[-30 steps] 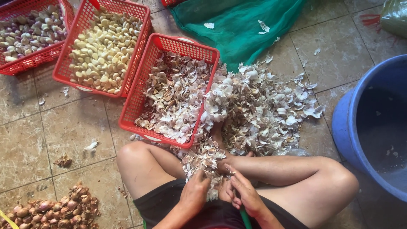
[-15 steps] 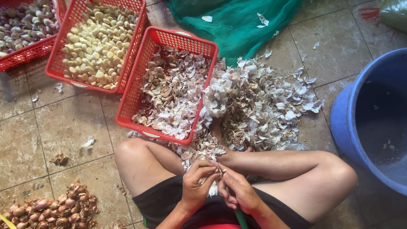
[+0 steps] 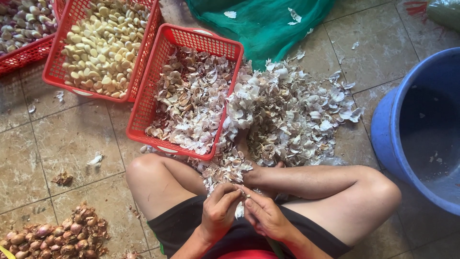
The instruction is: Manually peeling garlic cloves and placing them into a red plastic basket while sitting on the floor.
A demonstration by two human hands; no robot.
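Beige stone-look floor tiles with thin dark grout lines are covering the whole visible ground, looking worn and smudged, and soft daylight is falling evenly across them without hard shadows. Small papery scraps are lying scattered on the bare tiles at the left. A large blue plastic tub is standing at the right edge, its dim inside showing a few pale flecks. A green mesh net is lying crumpled along the top, spreading over the tiles. Faint red marks are showing on a tile in the top right corner, beside a bit of translucent plastic.
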